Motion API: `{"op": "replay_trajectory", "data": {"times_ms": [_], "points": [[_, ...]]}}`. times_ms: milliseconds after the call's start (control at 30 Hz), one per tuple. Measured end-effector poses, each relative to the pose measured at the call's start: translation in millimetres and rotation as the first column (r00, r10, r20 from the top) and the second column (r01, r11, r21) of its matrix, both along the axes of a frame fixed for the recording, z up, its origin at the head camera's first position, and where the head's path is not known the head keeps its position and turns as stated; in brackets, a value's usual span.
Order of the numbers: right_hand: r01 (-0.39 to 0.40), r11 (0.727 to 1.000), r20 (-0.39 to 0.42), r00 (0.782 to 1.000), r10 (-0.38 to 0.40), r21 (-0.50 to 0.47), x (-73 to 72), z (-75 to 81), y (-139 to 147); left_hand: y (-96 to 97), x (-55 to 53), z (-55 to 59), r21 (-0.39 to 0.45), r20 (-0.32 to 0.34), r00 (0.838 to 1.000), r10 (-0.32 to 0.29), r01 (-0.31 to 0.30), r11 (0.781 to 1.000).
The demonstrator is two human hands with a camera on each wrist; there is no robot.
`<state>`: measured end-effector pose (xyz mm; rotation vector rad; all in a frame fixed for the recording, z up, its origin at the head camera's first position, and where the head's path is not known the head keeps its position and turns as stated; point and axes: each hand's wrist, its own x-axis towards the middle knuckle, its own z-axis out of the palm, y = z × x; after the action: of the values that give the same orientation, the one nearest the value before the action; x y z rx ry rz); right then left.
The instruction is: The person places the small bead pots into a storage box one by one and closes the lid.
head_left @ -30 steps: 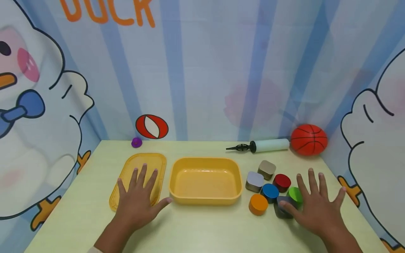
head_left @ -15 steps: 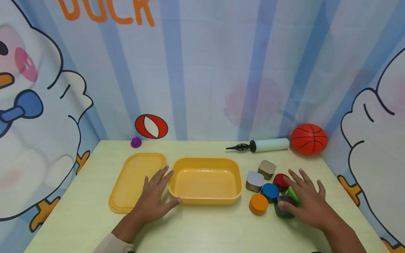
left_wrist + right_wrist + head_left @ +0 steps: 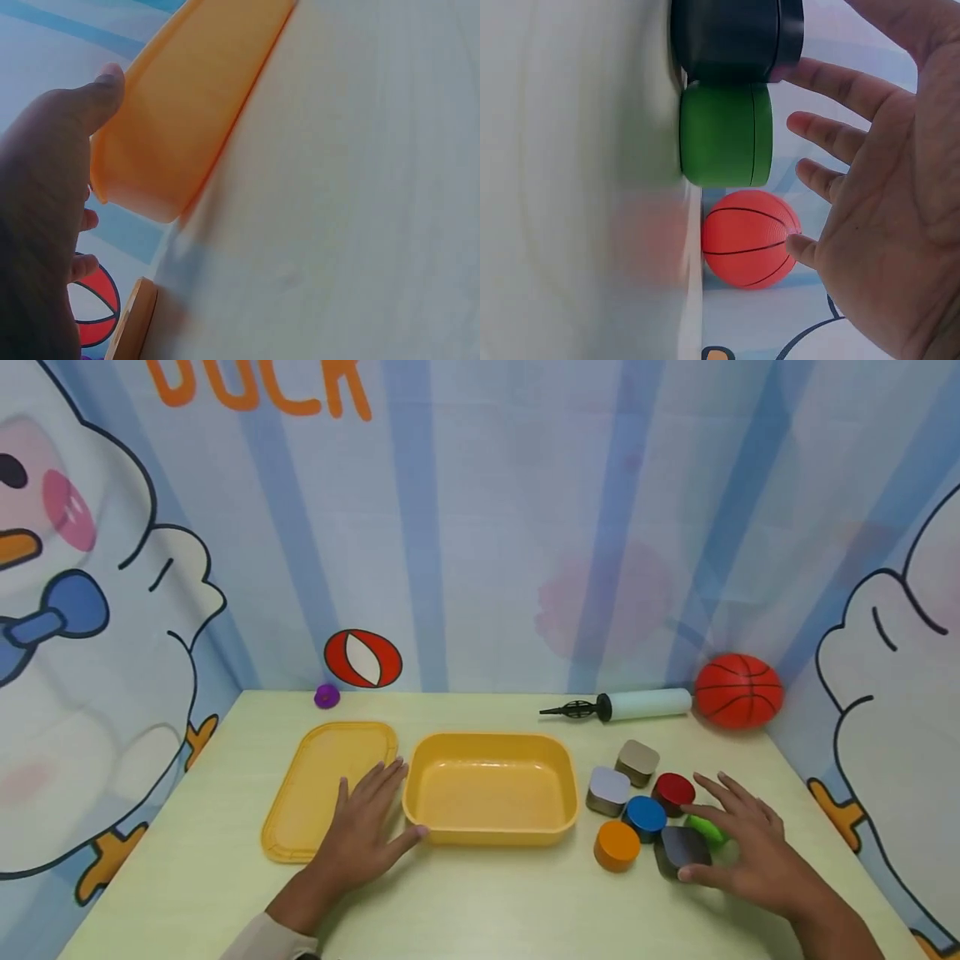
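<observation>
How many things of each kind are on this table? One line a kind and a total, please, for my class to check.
Small lidded containers: 7
Deep yellow tray: 1
Flat yellow tray: 1
Pump: 1
Red ball: 1
Small purple object: 1
Total: 12

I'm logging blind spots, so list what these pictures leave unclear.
Green canister, head view: partly covered by the right hand.
Dark canister, right wrist view: cut off by the top edge.
Flat yellow tray, head view: near right part hidden by the left hand.
Purple object, head view: too small to identify.
</observation>
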<state>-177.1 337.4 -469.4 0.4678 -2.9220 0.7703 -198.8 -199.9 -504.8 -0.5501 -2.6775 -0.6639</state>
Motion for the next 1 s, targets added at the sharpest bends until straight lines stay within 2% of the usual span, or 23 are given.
{"op": "replay_trajectory", "data": {"times_ms": [233, 567, 1000], "points": [[-0.039, 0.999, -0.02, 0.999, 0.038, -0.013, 0.4, -5.7, 6, -0.7, 2.4, -0.6, 0.013, 0.015, 1.0, -0.013, 0.013, 1.0], [-0.009, 1.0, 0.048, 0.999, 0.009, 0.001, -3.2, -6.4, 11, 1.7, -2.3, -1.0, 0.038, 0.06, 0.997, -0.039, 0.037, 0.999], [-0.047, 0.991, 0.026, 0.998, 0.051, -0.125, -0.8, -7.4, 11, 1.3, -2.3, -1.9, 0.041, 0.07, 0.997, -0.03, 0.027, 0.999]]}}
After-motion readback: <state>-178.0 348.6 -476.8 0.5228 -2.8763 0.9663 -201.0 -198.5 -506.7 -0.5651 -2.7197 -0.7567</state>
